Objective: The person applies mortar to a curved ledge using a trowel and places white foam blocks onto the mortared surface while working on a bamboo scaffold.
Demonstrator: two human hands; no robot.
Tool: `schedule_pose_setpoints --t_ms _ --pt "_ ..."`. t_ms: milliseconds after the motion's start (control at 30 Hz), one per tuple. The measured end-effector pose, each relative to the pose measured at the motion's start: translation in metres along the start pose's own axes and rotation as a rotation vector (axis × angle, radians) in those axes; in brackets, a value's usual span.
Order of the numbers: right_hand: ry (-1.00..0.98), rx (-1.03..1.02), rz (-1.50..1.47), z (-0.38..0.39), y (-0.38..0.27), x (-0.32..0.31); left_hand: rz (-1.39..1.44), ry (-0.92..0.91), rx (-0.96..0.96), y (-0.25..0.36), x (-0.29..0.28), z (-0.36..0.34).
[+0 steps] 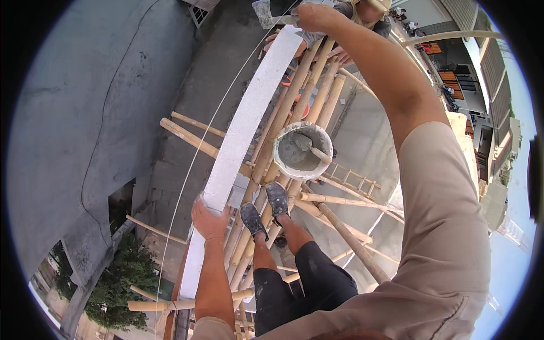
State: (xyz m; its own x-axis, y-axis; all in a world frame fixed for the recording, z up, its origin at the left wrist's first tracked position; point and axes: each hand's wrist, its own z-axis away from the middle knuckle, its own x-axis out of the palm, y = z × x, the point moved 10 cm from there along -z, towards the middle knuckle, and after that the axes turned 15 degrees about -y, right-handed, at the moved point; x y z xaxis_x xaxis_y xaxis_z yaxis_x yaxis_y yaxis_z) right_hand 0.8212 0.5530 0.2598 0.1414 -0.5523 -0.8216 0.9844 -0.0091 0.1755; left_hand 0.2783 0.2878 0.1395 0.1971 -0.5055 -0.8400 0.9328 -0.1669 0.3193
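A long row of white building blocks [241, 130] runs from the lower left up to the top middle. My left hand [211, 220] lies across its near part, fingers and thumb gripping a white block by its sides; the fingertips are slightly blurred. At the far end, my right hand [316, 17] is stretched forward, closed round the handle of a grey tool with a broad flat head [262, 12], held just above the blocks. Between my arms, a round bucket [281, 148] of grey mortar stands on bamboo poles, with a trowel [313, 148] resting in it.
I stand on a scaffold of bamboo poles [306, 90], high above a grey floor. A taut white string [195, 156] runs left of the blocks. Another person [371, 12] is at the far end, hands near the blocks and poles. A large grey wall [102, 102] rises at left.
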Motion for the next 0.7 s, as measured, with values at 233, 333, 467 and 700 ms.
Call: schedule_pose_setpoints --t_ms 233,333,467,700 --pt "-0.099 -0.221 0.146 -0.012 -0.169 -0.023 -0.070 0.026 -0.053 -0.005 -0.015 -0.004" --pt "-0.125 -0.290 0.168 0.007 -0.206 -0.015 -0.070 -0.034 -0.100 0.009 -0.008 -0.008" --pt "-0.139 -0.353 0.190 0.017 -0.245 -0.010 -0.100 0.001 -0.096 0.007 -0.005 -0.010" --pt "-0.161 -0.391 0.223 0.023 -0.274 0.004 -0.104 -0.005 -0.085 0.005 -0.006 -0.009"
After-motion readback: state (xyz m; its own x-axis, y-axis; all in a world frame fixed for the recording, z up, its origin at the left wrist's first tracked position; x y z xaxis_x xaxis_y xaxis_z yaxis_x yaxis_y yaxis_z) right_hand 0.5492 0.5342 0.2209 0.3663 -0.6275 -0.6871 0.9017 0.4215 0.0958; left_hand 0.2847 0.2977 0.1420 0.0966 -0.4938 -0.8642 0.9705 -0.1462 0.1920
